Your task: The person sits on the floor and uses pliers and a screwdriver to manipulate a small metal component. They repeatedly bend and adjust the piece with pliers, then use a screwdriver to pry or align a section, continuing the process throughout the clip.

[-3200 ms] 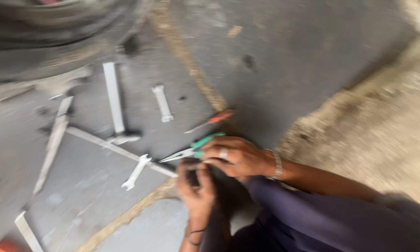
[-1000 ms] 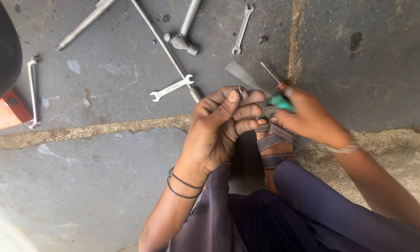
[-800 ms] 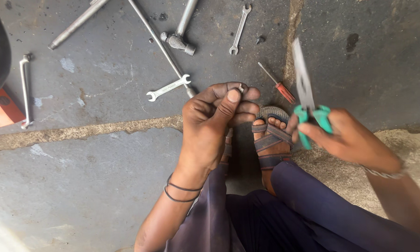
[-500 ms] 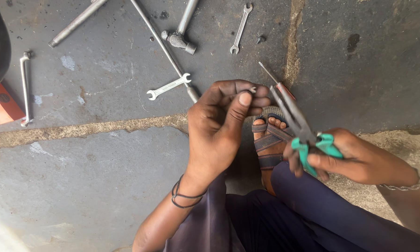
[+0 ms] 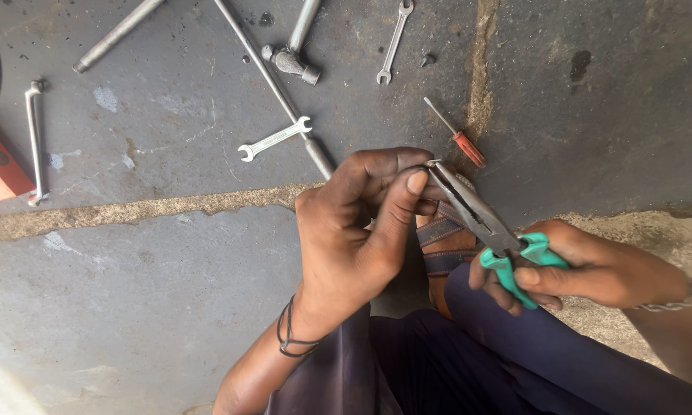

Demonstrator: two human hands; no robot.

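Observation:
My left hand [image 5: 361, 223] is curled shut, pinching a small metal part [image 5: 432, 164] between thumb and fingertips; most of the part is hidden by the fingers. My right hand [image 5: 592, 269] grips the green handles of long-nose pliers [image 5: 484, 223]. The pliers' jaw tips reach up-left and meet the small part at my left fingertips. Both hands hover over my sandalled foot [image 5: 442, 246] on the concrete floor.
A red-handled screwdriver [image 5: 457, 134] lies just beyond the hands. Further off lie a small open wrench [image 5: 274, 139], a long steel bar [image 5: 273, 81], a socket tool [image 5: 292, 58], another wrench [image 5: 394, 42], a bent wrench [image 5: 33, 138] and an orange object [image 5: 0, 165].
My right hand swung away holding the pliers upright, then brought their tips back to the part in my left fingers. The view also shifted earlier from a wider tool area to over my hands.

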